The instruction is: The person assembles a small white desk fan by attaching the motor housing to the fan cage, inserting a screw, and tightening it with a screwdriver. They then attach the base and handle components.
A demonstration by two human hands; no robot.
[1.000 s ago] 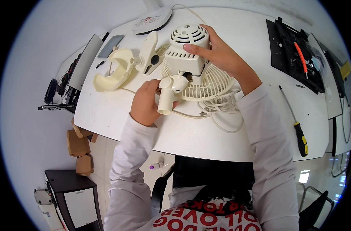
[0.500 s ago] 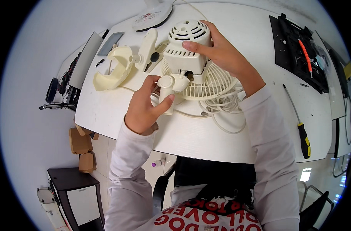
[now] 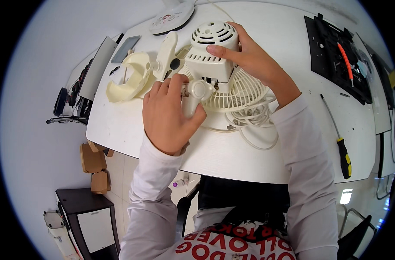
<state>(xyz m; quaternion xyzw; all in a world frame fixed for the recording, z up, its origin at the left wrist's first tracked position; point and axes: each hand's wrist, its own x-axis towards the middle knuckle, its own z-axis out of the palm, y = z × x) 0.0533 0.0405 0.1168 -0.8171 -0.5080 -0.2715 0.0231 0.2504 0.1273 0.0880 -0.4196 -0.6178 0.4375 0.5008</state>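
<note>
A cream fan motor housing [image 3: 211, 60] with slotted vents stands on the round fan grille [image 3: 236, 93], grille side down. My right hand [image 3: 249, 52] wraps round the housing's top from the right, thumb across its front. My left hand [image 3: 169, 112] is closed round the white neck joint [image 3: 200, 91] that sticks out of the housing's lower side; its fingers partly hide the tube below. Dark parts show in the gap between joint and housing. Just left of the housing lie a cream clip [image 3: 168, 54] with a dark round pad and a curved cream shell [image 3: 130, 78].
A coiled white cable [image 3: 251, 117] lies against the grille's near side. To the right are a yellow-black screwdriver [image 3: 344, 158] and a black tool case [image 3: 336, 56]. A grey flat slab [image 3: 125, 49] and a round white base [image 3: 172, 19] sit toward the back.
My left hand has shifted its grip higher on the neck joint, and the joint has turned relative to the housing. My right hand stays on the housing.
</note>
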